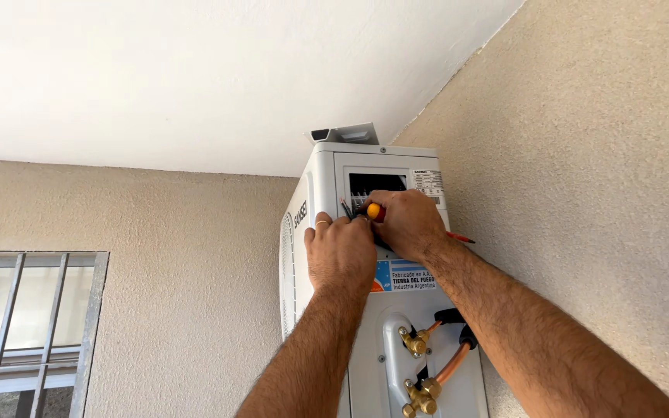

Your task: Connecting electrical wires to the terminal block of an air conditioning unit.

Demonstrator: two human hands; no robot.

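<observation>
A white outdoor air-conditioner unit [319, 186] hangs high on the wall, just under the ceiling. Its side panel is open at a dark terminal recess [365, 186]. My right hand [408, 224] grips a screwdriver with a yellow and orange handle [374, 211], its tip pointing into the recess. My left hand [340, 251] is beside it, fingers pinched on dark wires [346, 207] at the recess; a ring shows on one finger. Lower on the side panel sit brass service valves [414, 340] with a copper pipe [452, 364].
A rough beige wall [582, 193] runs close along the right of the unit. The white ceiling [195, 77] is directly above. A barred window [25, 325] is at the lower left. A blue and white sticker [404, 275] is on the unit's side.
</observation>
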